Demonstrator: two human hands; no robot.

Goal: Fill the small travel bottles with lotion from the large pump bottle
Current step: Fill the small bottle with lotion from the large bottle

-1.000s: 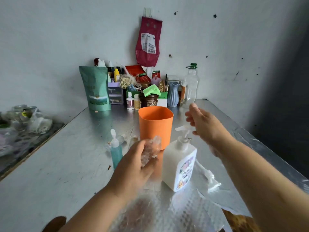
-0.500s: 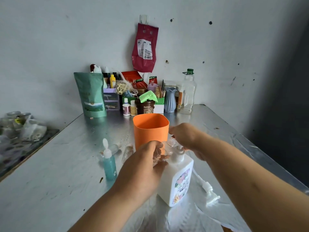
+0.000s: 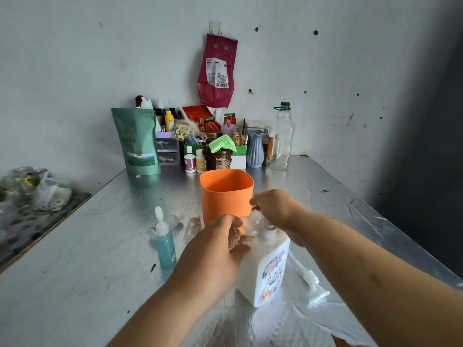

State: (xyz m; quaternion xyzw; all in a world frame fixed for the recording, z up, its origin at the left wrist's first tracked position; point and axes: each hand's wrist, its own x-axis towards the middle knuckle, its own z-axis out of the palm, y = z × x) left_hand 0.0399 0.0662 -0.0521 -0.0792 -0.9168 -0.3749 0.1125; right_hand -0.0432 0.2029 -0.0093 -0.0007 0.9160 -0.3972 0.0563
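A white pump bottle [image 3: 265, 274] with a flowery label stands on the metal table [image 3: 75, 259]. My left hand [image 3: 213, 249] holds a small clear travel bottle [image 3: 246, 227] against the pump's spout. My right hand [image 3: 275, 211] lies on top of the pump head, fingers curled over it. A teal travel bottle [image 3: 164, 244] with a white cap stands to the left. Two clear small bottles [image 3: 193, 227] lie behind it.
An orange cup [image 3: 225, 194] stands just behind my hands. A loose white pump [image 3: 313, 284] lies to the right on clear plastic wrap [image 3: 288, 324]. A green pouch [image 3: 136, 141], jars, a blue vase [image 3: 255, 149] and a clear jug [image 3: 281, 139] crowd the back wall.
My right hand has come down from the air onto the pump head. My left hand has brought the clear bottle up to the spout.
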